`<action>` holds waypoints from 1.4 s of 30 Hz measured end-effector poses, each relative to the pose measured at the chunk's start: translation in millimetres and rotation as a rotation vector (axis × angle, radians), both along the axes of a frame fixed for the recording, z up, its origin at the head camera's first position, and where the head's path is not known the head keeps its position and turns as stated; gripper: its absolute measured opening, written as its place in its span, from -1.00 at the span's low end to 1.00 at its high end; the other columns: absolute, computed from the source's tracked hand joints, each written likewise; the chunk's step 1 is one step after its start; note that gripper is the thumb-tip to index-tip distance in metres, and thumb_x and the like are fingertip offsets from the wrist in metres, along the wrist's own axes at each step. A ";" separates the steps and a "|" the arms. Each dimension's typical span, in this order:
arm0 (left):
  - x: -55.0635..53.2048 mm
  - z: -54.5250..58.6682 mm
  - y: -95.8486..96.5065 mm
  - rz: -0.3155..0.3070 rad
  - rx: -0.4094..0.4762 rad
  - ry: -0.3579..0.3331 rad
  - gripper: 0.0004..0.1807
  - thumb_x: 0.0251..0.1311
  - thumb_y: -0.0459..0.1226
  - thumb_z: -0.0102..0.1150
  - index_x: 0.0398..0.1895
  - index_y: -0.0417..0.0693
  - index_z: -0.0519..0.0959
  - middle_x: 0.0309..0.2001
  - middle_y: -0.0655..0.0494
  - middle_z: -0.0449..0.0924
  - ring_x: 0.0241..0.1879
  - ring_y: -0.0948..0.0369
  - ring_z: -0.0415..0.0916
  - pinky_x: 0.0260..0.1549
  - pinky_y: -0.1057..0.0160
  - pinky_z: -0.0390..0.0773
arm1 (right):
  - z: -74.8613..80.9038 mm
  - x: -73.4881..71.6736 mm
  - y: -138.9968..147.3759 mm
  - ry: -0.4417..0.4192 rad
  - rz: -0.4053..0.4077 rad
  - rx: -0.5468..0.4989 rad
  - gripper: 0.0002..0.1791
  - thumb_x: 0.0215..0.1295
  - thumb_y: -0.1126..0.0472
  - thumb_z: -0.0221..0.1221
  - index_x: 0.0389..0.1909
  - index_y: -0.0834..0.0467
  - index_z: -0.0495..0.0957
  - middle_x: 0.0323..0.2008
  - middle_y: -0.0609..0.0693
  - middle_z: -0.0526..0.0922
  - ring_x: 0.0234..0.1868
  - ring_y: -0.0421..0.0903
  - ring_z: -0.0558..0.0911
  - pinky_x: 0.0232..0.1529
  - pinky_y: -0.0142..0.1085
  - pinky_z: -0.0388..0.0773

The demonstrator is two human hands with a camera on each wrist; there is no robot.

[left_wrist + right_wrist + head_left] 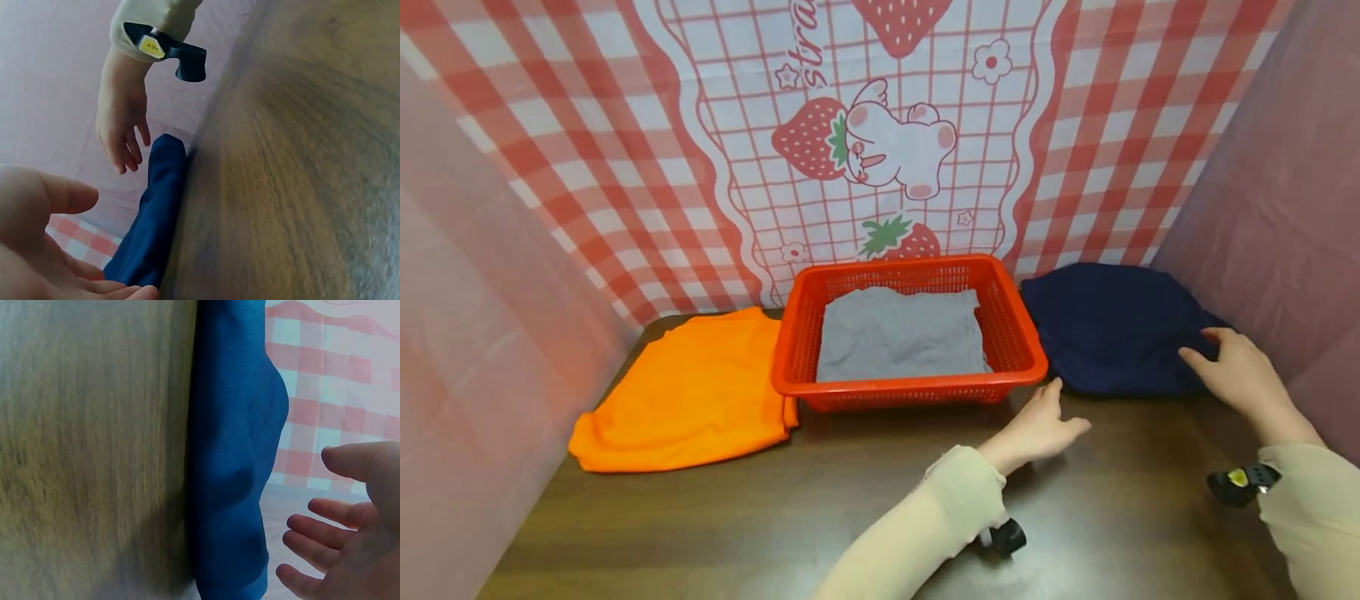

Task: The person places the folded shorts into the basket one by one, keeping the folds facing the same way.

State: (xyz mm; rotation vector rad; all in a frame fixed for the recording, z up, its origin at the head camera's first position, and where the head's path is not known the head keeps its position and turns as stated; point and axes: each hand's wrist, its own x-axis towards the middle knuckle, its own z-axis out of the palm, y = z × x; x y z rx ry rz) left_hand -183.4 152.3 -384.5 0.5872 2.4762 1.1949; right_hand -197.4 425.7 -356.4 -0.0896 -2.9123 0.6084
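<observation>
A folded navy blue garment (1112, 329) lies on the table at the right, beside a red plastic basket (910, 387). My right hand (1243, 371) hovers at the garment's right end, fingers loosely bent and apart from the cloth in the right wrist view, where the garment (231, 456) shows as a low, thick fold. Near the garment's front left corner is my left hand (1037, 425), thumb spread from the fingers, holding nothing. A grey folded cloth (898, 333) lies inside the basket.
An orange folded garment (692, 396) lies left of the basket on the brown wooden table (700, 533). Behind stands a red-and-white checked curtain (1097, 125) with strawberry prints. Pink cloth walls (1247, 208) close off both sides.
</observation>
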 end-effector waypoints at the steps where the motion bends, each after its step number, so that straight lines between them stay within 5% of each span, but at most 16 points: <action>1: -1.5 0.1 1.1 0.010 0.011 -0.007 -0.27 0.12 -0.07 0.09 0.35 -0.06 0.12 0.31 0.16 0.18 0.28 0.30 0.15 0.19 0.38 0.21 | 0.6 -0.9 1.1 0.008 0.000 -0.001 -0.31 0.34 0.02 -0.10 0.09 0.63 0.13 -0.04 0.62 0.22 -0.06 0.48 0.25 -0.09 0.25 0.18; 7: -7.9 0.6 8.5 0.086 0.094 -0.062 -0.22 0.10 -0.08 0.12 0.36 -0.07 0.08 0.33 0.12 0.15 0.28 0.27 0.15 0.19 0.37 0.20 | -0.6 -7.4 7.7 0.000 -0.009 -0.012 -0.29 0.34 0.03 -0.08 0.09 0.66 0.11 -0.03 0.64 0.20 -0.04 0.50 0.23 -0.06 0.27 0.16; 17: -11.7 4.1 20.7 0.189 0.363 -0.288 -0.14 0.08 -0.14 0.17 0.41 0.03 -0.03 0.39 0.25 -0.04 0.33 0.33 0.00 0.26 0.32 0.11 | 0.2 -16.4 22.4 -0.038 -0.025 -0.016 -0.20 0.33 0.01 -0.08 0.12 0.73 -0.02 -0.03 0.69 0.13 -0.03 0.54 0.17 -0.04 0.29 0.12; 37: -29.1 -6.4 30.4 0.342 0.521 -0.518 -0.18 0.03 -0.12 0.16 0.38 0.10 0.04 0.35 0.30 0.01 0.32 0.23 0.00 0.27 0.07 0.04 | -8.3 -36.4 27.7 -0.089 -0.050 -0.013 -0.08 0.30 -0.11 -0.09 0.14 0.73 -0.07 -0.01 0.73 0.09 -0.03 0.57 0.15 -0.02 0.34 0.11; 42: -33.3 -6.2 34.9 0.340 0.594 -0.509 -0.16 0.02 -0.20 0.16 0.39 0.02 0.01 0.36 0.26 -0.02 0.33 0.24 -0.05 0.30 0.09 -0.02 | -8.3 -38.8 30.8 -0.170 -0.082 -0.009 0.00 0.29 -0.19 -0.15 0.15 0.74 -0.15 -0.02 0.75 0.06 -0.05 0.58 0.16 -0.03 0.33 0.14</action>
